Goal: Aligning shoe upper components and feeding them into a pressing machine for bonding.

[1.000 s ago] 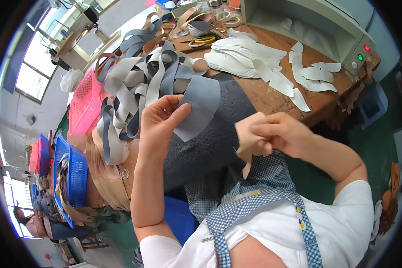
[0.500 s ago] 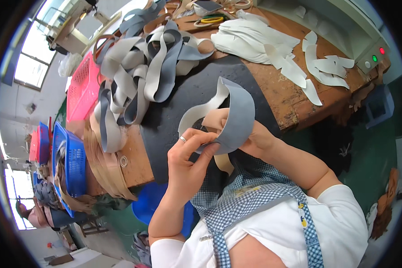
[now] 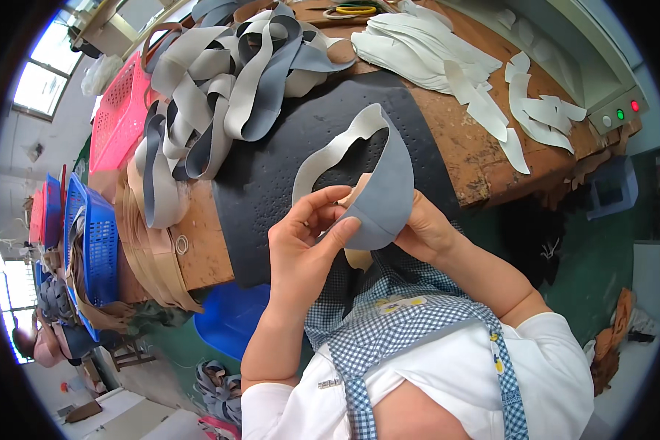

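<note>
A curved band of grey-blue leather-like strip (image 3: 392,180), pale on its inner face, loops up in front of me over the black mat. My left hand (image 3: 301,238) pinches its lower left edge, thumb on the grey-blue face and fingers curled behind. At the right side of the band, my right hand (image 3: 427,231) grips it from behind; most of those fingers are hidden by the strip. A tan piece (image 3: 358,258) pokes out below the band. Beyond the hands lies a heap of similar grey strips (image 3: 264,95).
The black mat (image 3: 308,132) covers part of the worn wooden table (image 3: 458,165). White cut pieces (image 3: 425,51) lie at the far right, near a machine housing with lit buttons (image 3: 620,114). Tan strips (image 3: 150,246), a pink basket (image 3: 121,110) and a blue basket (image 3: 95,242) are at left.
The band has tilted, with its grey-blue face turned more toward me and its lower part flatter. My left fingers have shifted along its edge. The whole view has moved slightly.
</note>
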Available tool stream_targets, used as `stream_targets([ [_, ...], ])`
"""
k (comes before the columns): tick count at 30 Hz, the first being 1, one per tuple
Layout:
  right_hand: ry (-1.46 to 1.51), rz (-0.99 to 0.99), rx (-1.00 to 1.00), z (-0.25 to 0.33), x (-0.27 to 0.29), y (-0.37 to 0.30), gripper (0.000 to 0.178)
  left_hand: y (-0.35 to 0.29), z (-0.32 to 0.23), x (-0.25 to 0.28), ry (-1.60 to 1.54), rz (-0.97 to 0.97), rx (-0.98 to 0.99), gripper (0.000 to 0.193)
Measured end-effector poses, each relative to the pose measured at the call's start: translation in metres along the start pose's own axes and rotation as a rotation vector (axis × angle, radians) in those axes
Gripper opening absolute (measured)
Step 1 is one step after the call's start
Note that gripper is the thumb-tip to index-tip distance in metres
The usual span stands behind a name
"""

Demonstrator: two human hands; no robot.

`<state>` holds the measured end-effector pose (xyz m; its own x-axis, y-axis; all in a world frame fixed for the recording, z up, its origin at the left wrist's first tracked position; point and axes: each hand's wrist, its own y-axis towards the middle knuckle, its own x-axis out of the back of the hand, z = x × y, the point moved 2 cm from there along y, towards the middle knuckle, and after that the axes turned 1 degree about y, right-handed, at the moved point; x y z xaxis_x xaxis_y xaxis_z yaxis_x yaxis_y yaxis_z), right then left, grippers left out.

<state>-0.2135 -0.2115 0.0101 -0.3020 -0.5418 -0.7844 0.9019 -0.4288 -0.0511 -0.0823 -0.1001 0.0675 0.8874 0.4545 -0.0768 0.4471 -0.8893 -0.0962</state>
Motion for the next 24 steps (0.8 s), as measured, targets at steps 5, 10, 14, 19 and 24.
stream_targets([
  [5, 0.008, -0.072, -0.052, -0.003, 0.005, -0.003, 0.031, 0.000, -0.002, -0.001, 0.009, -0.011, 0.037, 0.033],
  [10, 0.067, -0.147, -0.072, -0.009, 0.012, -0.004, 0.034, 0.000, 0.001, 0.000, -0.012, -0.014, 0.036, 0.031],
  [14, 0.090, -0.153, -0.082, -0.012, 0.017, -0.006, 0.038, 0.001, 0.000, 0.000, -0.031, -0.011, 0.033, 0.030],
  [19, 0.100, -0.167, -0.073, -0.011, 0.015, -0.005, 0.039, 0.001, 0.001, 0.001, -0.053, -0.017, 0.035, 0.028],
  [24, 0.103, -0.161, -0.088, -0.011, 0.016, -0.005, 0.037, 0.002, 0.001, 0.002, -0.045, -0.022, 0.044, 0.026],
])
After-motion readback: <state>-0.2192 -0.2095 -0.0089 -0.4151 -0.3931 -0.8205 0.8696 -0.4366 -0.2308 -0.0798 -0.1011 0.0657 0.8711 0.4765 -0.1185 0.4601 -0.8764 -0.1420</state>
